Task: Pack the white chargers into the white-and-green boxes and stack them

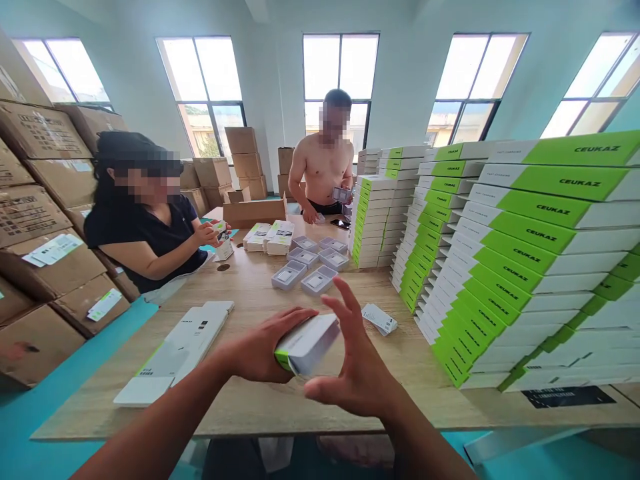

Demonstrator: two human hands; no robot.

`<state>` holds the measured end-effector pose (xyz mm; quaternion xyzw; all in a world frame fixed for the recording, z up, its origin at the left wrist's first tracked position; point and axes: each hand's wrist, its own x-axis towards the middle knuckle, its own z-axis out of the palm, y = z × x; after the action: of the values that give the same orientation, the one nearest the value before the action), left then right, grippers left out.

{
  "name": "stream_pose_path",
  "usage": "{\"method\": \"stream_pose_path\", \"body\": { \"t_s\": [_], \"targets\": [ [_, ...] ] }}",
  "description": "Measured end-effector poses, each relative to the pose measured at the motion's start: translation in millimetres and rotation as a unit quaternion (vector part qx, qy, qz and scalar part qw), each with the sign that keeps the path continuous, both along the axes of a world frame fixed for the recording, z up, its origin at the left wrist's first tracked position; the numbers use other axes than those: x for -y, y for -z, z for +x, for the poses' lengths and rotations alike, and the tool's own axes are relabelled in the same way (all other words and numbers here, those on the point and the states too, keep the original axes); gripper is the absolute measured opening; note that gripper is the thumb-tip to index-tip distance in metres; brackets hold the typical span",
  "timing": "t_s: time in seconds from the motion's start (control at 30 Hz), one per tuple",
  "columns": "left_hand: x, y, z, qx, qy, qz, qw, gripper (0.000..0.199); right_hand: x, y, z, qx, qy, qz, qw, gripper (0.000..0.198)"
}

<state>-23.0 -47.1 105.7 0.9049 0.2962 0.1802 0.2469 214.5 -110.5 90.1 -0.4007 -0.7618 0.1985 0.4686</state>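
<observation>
My left hand [265, 343] is wrapped round a small white-and-green box [305, 337], held tilted above the table. The box's side facing my right hand looks greyish and blurred; I cannot tell whether a plastic tray shows there. My right hand [350, 360] is beside the box with thumb and fingers spread apart, holding nothing. Left of my hands lie flat, unfolded white cartons [175, 350] with a green edge. Beyond my hands stand several clear plastic trays [320, 280] with white items inside. Some printed cards [380, 319] lie to the right.
Tall stacks of white-and-green boxes [520, 267] fill the table's right side. Across the wooden table [250, 413], one person [145, 227] holds a small box, and another person [323, 167] handles a plastic tray. Bundled cartons [270, 237] sit midway; brown cartons [45, 267] are piled left.
</observation>
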Motion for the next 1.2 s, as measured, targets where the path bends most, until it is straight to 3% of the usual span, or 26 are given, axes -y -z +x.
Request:
{"method": "stream_pose_path", "body": {
  "t_s": [0.07, 0.17, 0.23, 0.3, 0.37, 0.43, 0.5, 0.6, 0.7, 0.77, 0.9, 1.07, 1.13, 1.2],
  "targets": [
    [4, 2.9, 7, 0.099, 0.01, -0.102, 0.99, 0.085, -3, 12, -4, -0.082, -0.006, 0.001, 0.997, 0.107],
    [19, 15.2, 18, 0.204, 0.067, -0.281, 0.936, 0.071, 4, 33, 1, -0.123, -0.043, -0.104, 0.986, 0.088],
    [36, 33.4, 27, 0.26, 0.053, -0.345, 0.9, 0.068, 15, 51, 8, -0.147, -0.043, -0.152, 0.976, 0.082],
    [57, 59.2, 35, 0.343, -0.04, -0.34, 0.875, 0.06, 26, 71, 17, -0.173, -0.011, -0.143, 0.975, 0.079],
    [78, 86.9, 41, 0.428, -0.148, -0.303, 0.839, 0.056, 35, 92, 24, -0.167, 0.03, -0.083, 0.982, 0.073],
    [93, 110.2, 44, 0.465, -0.206, -0.252, 0.823, 0.057, 38, 109, 31, -0.123, 0.056, -0.006, 0.991, 0.063],
    [99, 125.4, 41, 0.46, -0.215, -0.192, 0.84, 0.056, 37, 119, 35, -0.058, 0.056, 0.068, 0.994, 0.055],
    [94, 131.3, 26, 0.393, -0.194, -0.056, 0.897, 0.046, 28, 118, 37, 0.024, 0.027, 0.139, 0.99, 0.044],
    [85, 118.3, 10, 0.293, -0.149, 0.075, 0.941, 0.04, 20, 104, 38, 0.069, -0.013, 0.166, 0.984, 0.038],
    [82, 103.9, 3, 0.228, -0.117, 0.125, 0.958, 0.035, 17, 93, 42, 0.096, -0.044, 0.173, 0.979, 0.034],
    [87, 86.5, 2, 0.169, -0.099, 0.19, 0.962, 0.025, 21, 75, 49, 0.131, -0.073, 0.188, 0.971, 0.03],
    [98, 97.4, 5, 0.252, -0.128, 0.208, 0.936, 0.032, 33, 68, 48, 0.092, -0.103, 0.208, 0.968, 0.058],
    [103, 95.1, 4, 0.258, -0.12, 0.2, 0.938, 0.034, 38, 63, 45, 0.127, -0.101, 0.215, 0.963, 0.05],
    [109, 83.9, 2, 0.219, -0.109, 0.171, 0.954, 0.036, 43, 54, 41, 0.163, -0.086, 0.197, 0.963, 0.029]
  ]
}}
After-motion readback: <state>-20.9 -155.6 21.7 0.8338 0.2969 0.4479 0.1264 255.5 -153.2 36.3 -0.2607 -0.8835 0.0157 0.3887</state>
